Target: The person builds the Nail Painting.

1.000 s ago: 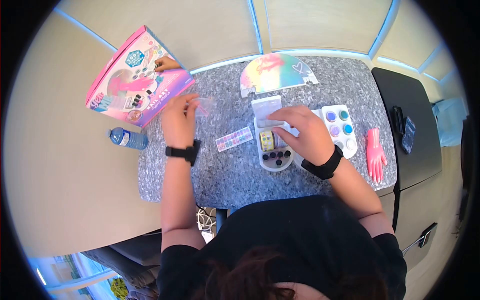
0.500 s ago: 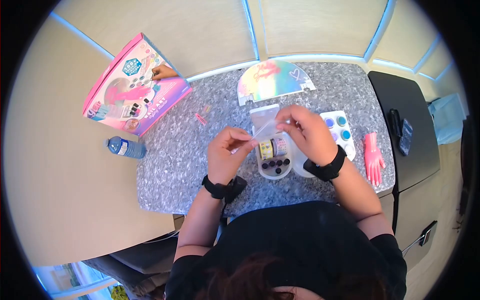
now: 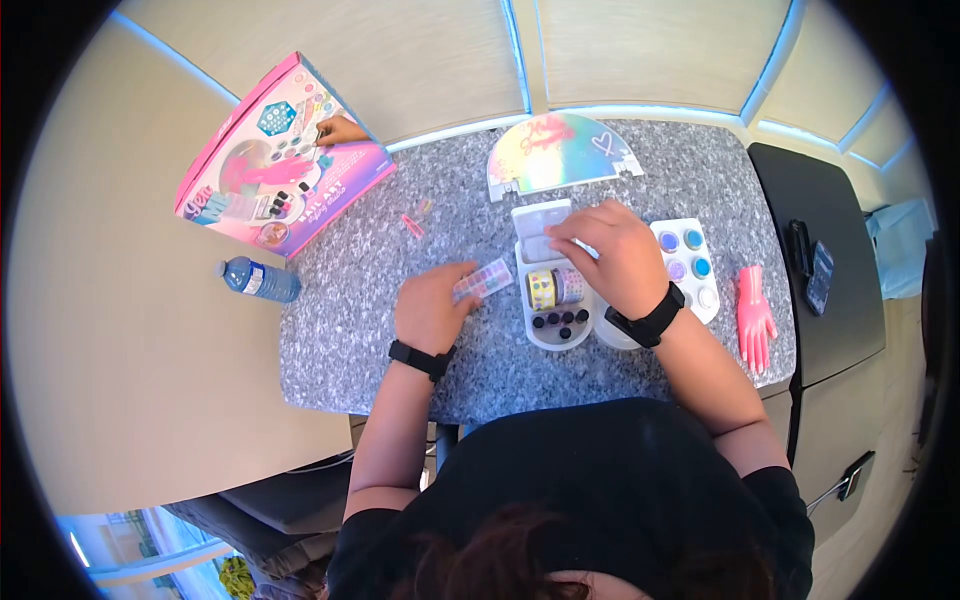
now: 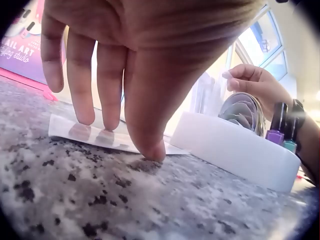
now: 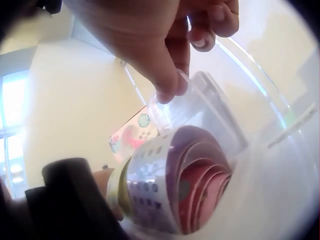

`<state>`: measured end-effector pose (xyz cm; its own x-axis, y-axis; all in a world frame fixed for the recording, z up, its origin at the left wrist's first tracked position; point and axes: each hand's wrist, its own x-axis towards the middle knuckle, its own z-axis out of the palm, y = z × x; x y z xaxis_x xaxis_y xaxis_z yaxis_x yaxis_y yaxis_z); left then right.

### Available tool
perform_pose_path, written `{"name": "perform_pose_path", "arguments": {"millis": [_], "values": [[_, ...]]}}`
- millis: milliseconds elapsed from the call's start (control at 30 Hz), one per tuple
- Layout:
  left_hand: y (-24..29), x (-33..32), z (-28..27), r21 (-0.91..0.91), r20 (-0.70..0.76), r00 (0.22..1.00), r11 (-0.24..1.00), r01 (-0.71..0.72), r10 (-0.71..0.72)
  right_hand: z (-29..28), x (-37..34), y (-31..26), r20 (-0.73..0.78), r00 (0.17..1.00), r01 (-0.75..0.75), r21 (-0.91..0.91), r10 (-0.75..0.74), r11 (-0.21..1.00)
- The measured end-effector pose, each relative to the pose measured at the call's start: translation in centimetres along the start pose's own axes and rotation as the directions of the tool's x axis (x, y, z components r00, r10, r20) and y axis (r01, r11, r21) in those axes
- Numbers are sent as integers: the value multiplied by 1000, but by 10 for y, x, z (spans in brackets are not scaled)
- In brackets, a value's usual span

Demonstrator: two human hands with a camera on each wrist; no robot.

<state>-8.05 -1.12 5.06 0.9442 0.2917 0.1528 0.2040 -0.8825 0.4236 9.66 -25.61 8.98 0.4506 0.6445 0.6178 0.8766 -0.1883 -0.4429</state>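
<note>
My left hand [image 3: 430,310] bends over a sticker sheet [image 3: 484,280] on the grey speckled table. In the left wrist view its thumb is at the sheet's near edge and its fingertips [image 4: 85,117] at the far side. My right hand [image 3: 622,262], thumb against forefinger, pinches a clear plastic piece [image 5: 162,111] beside the clear compartment box [image 5: 225,107]. Just below stand two rolls of patterned tape [image 3: 555,289], side by side in a white tray [image 3: 560,343]. Several black-capped nail polish bottles [image 3: 560,320] fill the tray's front part.
A white pot holder [image 3: 704,240] with coloured pots is right of the tray. Farther right lies a pink model hand [image 3: 755,318]. Behind stands a shiny half-round panel [image 3: 560,155]. To the left are a nail art box [image 3: 285,165], a water bottle [image 3: 258,279] and a small pink thing [image 3: 412,226].
My left hand went from the small pink thing to meet my right hand at a clear plastic piece, then came down onto the sticker sheet. My right hand has stayed over the tray.
</note>
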Motion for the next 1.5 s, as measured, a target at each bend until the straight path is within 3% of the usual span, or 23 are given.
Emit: {"name": "perform_pose_path", "arguments": {"millis": [367, 500, 567, 600, 667, 800, 867, 933, 967, 1100, 1233, 1267, 1400, 1500], "values": [[2, 0, -9, -100, 215, 973, 989, 113, -89, 1, -7, -8, 24, 999, -43, -85, 45, 995], [4, -3, -18, -180, 193, 972, 970, 166, -131, -5, -6, -14, -43, 999, 6, 35, -5, 999], [21, -3, -28, -236, -88, 990, 968, 86, -109, -9, -5, -20, -35, 999, 15, 88, -12, 996], [33, -2, -32, -234, -88, 990, 968, 85, -109, -10, -3, -24, -32, 999, 1, 139, 3, 990], [59, 0, -36, -385, -269, 961, 922, -47, -64, -9, -2, -27, -28, 999, -13, 190, 19, 982], [77, 5, -26, -486, -264, 965, 864, -131, -2, -3, -5, -24, 16, 999, -43, 265, 40, 963], [78, 10, -27, -450, -116, 992, 893, -11, -47, -5, -5, -22, 12, 999, -48, 272, 47, 961], [64, 18, -25, -401, -167, 983, 916, 0, -73, -11, -2, -21, -54, 998, 33, 65, -29, 997], [53, 22, -23, -351, -219, 971, 936, 14, -96, -13, -2, -20, -54, 998, 32, 64, -28, 997], [-4, 44, -17, -351, -180, 963, 927, 130, -203, -13, -3, -15, -38, 996, 80, -68, -83, 995], [-46, 58, -11, -44, -250, 938, 970, 238, -242, -5, -2, -16, -44, 994, 97, -118, -103, 988], [-51, 62, -11, 74, -267, 935, 962, 261, -234, -5, 0, -16, -43, 993, 100, -114, -106, 988], [-60, 74, -8, 146, -181, 876, 869, 474, -447, -10, 5, -15, -29, 994, 99, -179, -106, 979], [-69, 80, -3, 213, -162, 853, 827, 521, -496, -8, 2, -10, 31, 995, 97, -160, -93, 982]]}}
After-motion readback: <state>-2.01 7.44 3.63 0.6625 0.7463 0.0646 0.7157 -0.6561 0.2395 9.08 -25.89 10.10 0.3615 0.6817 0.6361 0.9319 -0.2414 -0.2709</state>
